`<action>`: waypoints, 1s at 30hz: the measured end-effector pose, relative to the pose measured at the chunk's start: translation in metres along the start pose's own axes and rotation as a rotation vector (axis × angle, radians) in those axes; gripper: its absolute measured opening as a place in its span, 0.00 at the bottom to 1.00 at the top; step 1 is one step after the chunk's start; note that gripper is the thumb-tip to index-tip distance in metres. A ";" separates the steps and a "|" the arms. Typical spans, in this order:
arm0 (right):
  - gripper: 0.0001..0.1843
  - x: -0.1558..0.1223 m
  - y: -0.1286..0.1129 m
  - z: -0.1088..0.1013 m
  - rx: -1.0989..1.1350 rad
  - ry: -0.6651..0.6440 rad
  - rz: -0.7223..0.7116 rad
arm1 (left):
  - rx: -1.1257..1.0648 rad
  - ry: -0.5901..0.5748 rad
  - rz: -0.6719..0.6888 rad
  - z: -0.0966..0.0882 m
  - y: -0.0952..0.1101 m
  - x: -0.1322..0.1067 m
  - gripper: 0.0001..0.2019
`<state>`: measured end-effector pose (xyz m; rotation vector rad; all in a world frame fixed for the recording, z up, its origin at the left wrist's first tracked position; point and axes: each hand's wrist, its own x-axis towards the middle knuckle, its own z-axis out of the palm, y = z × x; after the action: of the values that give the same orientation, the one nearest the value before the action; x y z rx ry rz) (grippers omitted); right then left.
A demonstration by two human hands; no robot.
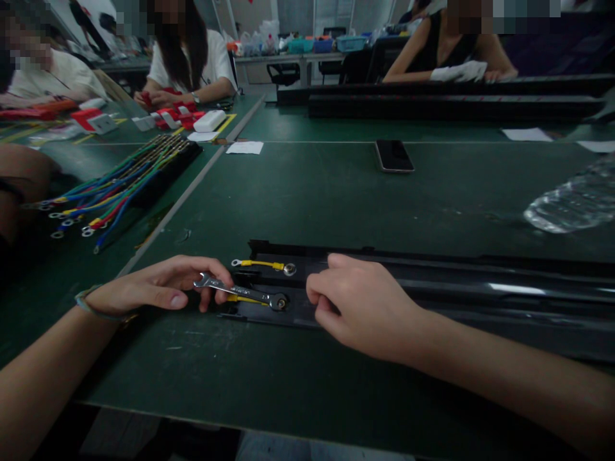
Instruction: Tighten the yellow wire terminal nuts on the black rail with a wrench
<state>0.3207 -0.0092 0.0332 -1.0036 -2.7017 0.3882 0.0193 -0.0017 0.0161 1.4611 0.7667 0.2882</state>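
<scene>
My left hand (163, 288) pinches the open end of a small silver wrench (243, 293), whose ring end sits on a nut at the left end of a long black metal rail (432, 288). A short yellow wire (262, 264) with ring terminals lies bolted on the rail just above the wrench, and a second yellow wire shows under the wrench. My right hand (360, 304) rests on the rail right of the wrench, fingers curled inward; what they hold, if anything, is hidden.
A bundle of coloured wires with ring terminals (110, 192) lies on a black rail at the left. A phone (394, 155) lies mid-table, a clear plastic bottle (571, 202) at the right. Other people work at the far side, with more black rails (451, 105) there.
</scene>
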 end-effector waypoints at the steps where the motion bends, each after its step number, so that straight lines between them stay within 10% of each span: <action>1: 0.05 0.000 0.000 0.000 0.001 0.002 -0.001 | 0.000 0.003 0.001 0.000 0.000 0.000 0.22; 30: 0.05 -0.001 0.001 0.002 -0.004 0.007 -0.016 | 0.058 -0.073 0.089 0.000 0.004 -0.001 0.16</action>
<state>0.3215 -0.0090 0.0308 -0.9815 -2.7039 0.3760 0.0202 -0.0019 0.0200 1.5548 0.6566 0.2807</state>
